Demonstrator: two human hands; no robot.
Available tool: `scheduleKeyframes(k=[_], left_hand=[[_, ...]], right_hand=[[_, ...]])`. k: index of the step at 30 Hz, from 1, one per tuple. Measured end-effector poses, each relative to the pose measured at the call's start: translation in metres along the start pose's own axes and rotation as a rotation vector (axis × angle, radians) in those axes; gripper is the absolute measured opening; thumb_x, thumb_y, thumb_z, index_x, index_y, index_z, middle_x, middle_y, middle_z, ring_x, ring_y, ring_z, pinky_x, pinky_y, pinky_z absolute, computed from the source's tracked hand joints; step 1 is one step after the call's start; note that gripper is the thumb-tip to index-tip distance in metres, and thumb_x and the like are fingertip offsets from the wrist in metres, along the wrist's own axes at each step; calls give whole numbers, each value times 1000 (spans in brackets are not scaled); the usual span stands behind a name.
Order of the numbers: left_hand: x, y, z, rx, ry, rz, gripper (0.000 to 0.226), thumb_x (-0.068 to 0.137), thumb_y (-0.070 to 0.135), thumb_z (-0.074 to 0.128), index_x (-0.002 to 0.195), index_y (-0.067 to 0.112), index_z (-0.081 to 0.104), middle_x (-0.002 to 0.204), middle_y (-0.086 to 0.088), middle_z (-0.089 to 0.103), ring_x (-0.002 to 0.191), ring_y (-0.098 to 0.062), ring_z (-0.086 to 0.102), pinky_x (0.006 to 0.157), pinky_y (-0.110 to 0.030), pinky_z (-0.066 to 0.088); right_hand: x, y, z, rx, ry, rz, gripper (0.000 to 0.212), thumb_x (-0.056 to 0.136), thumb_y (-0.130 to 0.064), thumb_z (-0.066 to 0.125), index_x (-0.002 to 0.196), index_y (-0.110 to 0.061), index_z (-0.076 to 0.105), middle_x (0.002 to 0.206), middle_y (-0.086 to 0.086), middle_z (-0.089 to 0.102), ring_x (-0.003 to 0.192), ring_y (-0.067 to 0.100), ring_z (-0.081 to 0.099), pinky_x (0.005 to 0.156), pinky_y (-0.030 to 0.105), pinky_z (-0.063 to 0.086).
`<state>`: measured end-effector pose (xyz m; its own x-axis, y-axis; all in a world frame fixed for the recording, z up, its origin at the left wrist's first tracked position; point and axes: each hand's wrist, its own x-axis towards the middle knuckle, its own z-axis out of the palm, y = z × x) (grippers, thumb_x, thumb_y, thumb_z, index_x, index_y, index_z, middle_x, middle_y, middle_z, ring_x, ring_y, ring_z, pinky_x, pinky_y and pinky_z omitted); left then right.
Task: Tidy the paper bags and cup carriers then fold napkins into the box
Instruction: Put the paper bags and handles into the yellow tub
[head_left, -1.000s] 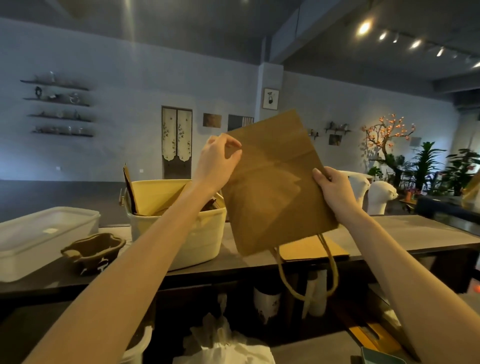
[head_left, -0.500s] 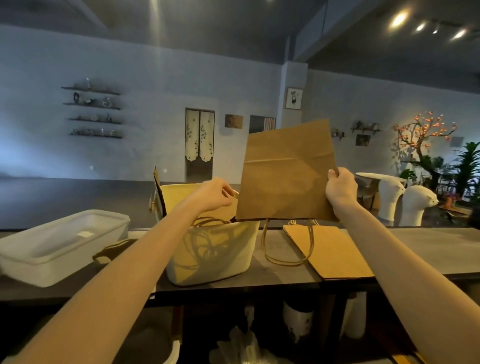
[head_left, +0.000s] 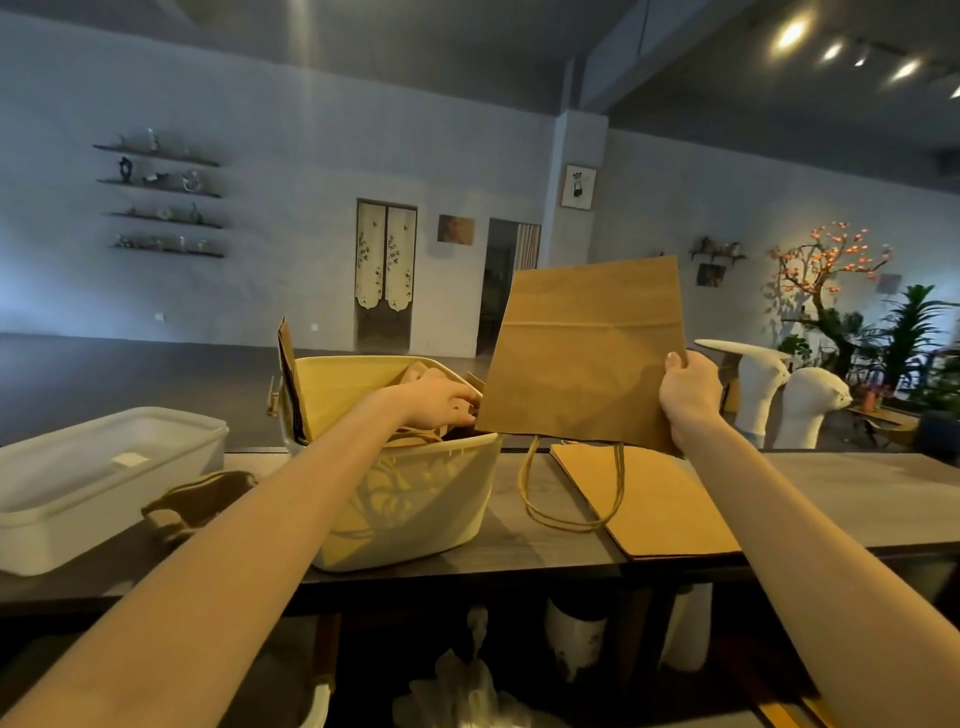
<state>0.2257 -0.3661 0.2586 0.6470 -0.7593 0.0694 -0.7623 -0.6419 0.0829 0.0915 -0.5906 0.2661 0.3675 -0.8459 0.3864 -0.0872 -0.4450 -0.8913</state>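
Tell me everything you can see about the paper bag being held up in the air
The held paper bag is flat, brown kraft paper, folded shut with a horizontal crease across its upper part. It hangs upside down, slightly tilted, its twisted paper handles looping down over the counter. The right hand pinches its right edge; the left hand is in the yellow tub beside its lower left corner, contact unclear. It hovers above another flat bag.

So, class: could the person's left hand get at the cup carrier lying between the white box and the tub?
Probably yes. The left hand is reaching into the tub, and what its fingers hold there is hidden. The cup carrier lies uncovered on the counter beside the white box, just under that forearm.
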Motion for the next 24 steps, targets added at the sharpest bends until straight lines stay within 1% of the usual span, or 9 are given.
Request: scheduleKeyframes(k=[4,6,8,10,13,15,17,20,24], left_hand=[[6,-4,2,-3,54,9,37,97,39,42,130,24,47,133,-3,51,126,-23,40,109,-43,24],[7,-6,2,-33,146,-17,27,92,41,51,112,23,54,123,-5,55,117,-22,44,104,-41,34],[6,-7,0,-53,263,-100,18,90,38,55,96,22,52,113,-6,54,108,-22,48,95,-39,43],[0,-8,-5,-75,362,-190,14,92,28,52,99,16,53,105,-8,56,95,-22,55,86,-37,51],[-9,-12,-17,-104,380,-218,13,94,14,50,106,14,48,97,-9,59,84,-21,59,81,-35,54],[-18,-19,-23,-102,355,-220,10,93,10,49,101,17,49,97,-8,58,80,-18,56,84,-34,52],[-27,-27,-29,-86,341,-251,13,95,12,46,98,13,58,97,-7,59,74,-15,54,76,-31,50],[-42,-38,-37,-31,350,-338,20,95,18,47,100,8,64,97,-8,63,76,-17,58,64,-28,43],[-61,-58,-45,-54,372,-374,22,92,23,50,102,8,63,95,-10,64,82,-20,58,70,-32,44]], right_hand=[[-1,-1,-5,9,7,4,37,104,-22,31,133,-6,47,131,13,52,120,32,48,99,38,37],[-1,-2,-6,11,3,3,37,104,-22,31,132,-5,48,130,14,52,119,32,48,99,38,38],[-1,-4,-7,14,-6,1,37,104,-22,31,131,-5,49,128,14,53,117,32,49,97,38,38],[-1,-8,-7,31,-26,-2,37,104,-24,30,129,-4,49,126,14,54,115,33,49,96,39,39],[-1,-19,-3,54,-75,-3,36,103,-23,29,125,-4,50,115,13,53,105,31,51,89,40,40],[-3,-28,3,60,-96,-16,30,102,-20,29,109,-5,53,101,12,52,93,28,49,80,36,38],[-6,-37,11,55,-105,-39,23,100,-18,30,92,-11,50,90,9,49,88,27,46,76,35,36],[-14,-53,25,40,-161,-68,21,100,-18,30,104,-10,49,99,11,48,88,25,44,76,33,34],[-31,-77,47,-33,-207,-121,35,99,-16,31,124,1,49,122,19,53,104,31,51,81,35,38]])
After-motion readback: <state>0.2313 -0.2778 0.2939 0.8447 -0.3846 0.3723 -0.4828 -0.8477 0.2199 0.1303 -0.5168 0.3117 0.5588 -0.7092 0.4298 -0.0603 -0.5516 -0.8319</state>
